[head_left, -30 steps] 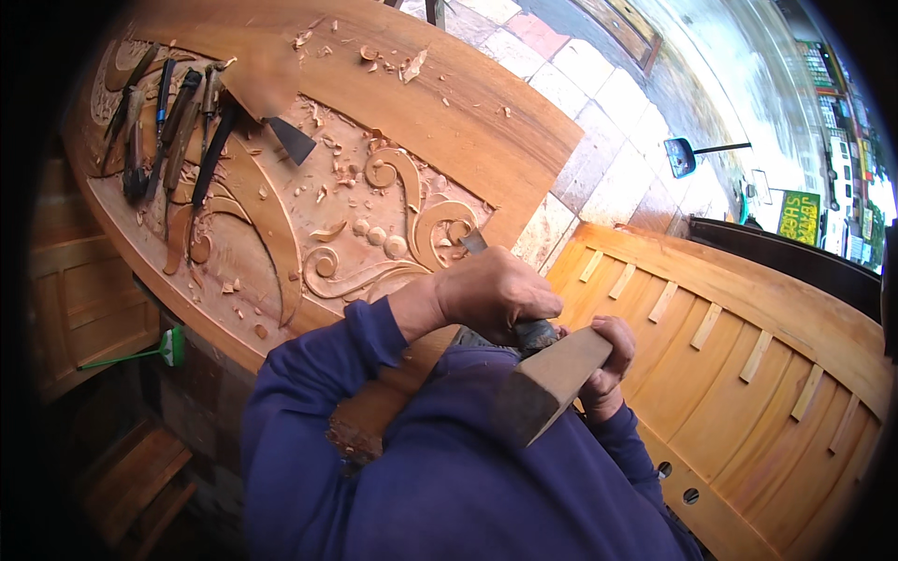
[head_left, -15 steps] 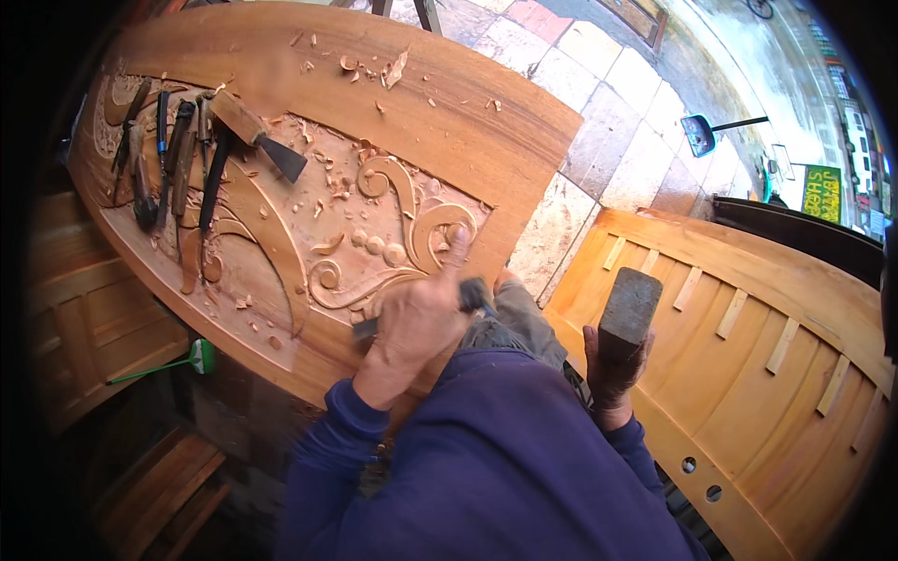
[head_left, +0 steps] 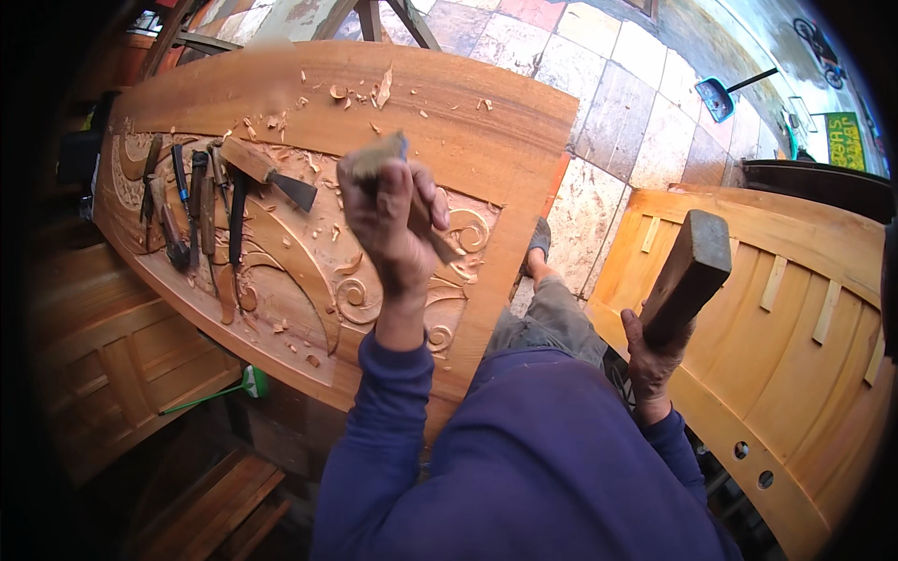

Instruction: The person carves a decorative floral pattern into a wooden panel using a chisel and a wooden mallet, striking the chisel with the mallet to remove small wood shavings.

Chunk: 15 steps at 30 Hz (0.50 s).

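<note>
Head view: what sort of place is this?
Probably a woodcarving workshop: a carved wooden panel, chisel-like hand tools lying on it, and loose wood shavings scattered about.

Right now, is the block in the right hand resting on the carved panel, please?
No, the right hand holds the block up, to the right of the carved panel.

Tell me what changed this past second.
The left hand has moved forward-left, away from the right hand, over the carved panel, gripping a blurred hand tool. The right hand has moved rightward, turning the rectangular block dark end forward, without letting go. The wide-bladed chisel and wood shavings stay on the panel.
</note>
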Tool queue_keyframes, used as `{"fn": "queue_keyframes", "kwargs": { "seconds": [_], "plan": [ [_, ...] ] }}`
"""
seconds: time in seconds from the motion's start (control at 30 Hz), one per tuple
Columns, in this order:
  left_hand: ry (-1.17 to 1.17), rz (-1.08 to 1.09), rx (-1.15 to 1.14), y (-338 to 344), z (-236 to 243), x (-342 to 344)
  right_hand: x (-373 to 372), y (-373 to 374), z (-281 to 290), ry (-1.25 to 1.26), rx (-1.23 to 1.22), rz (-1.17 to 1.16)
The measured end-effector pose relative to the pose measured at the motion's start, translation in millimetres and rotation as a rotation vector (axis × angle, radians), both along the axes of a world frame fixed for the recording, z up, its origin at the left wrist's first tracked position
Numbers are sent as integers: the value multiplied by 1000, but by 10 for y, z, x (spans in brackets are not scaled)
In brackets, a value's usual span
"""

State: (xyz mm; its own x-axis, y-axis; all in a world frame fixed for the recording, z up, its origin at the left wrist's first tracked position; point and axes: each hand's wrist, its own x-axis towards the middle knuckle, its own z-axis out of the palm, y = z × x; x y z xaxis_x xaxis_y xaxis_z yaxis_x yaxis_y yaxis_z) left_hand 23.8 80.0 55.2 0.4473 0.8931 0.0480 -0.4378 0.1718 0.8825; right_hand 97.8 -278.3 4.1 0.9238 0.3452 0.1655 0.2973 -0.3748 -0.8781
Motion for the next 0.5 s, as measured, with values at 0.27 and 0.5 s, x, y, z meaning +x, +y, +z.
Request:
{"fn": "queue_keyframes", "kwargs": {
  "seconds": [0.27, 0.5],
  "plan": [
    [5, -48, 24, 119, -102, 451, -37, 2, 156, 139, 50, -60],
    [6, -57, 31, 94, -138, 520, -13, -7, 148, 101, 29, -24]
  ]
}}
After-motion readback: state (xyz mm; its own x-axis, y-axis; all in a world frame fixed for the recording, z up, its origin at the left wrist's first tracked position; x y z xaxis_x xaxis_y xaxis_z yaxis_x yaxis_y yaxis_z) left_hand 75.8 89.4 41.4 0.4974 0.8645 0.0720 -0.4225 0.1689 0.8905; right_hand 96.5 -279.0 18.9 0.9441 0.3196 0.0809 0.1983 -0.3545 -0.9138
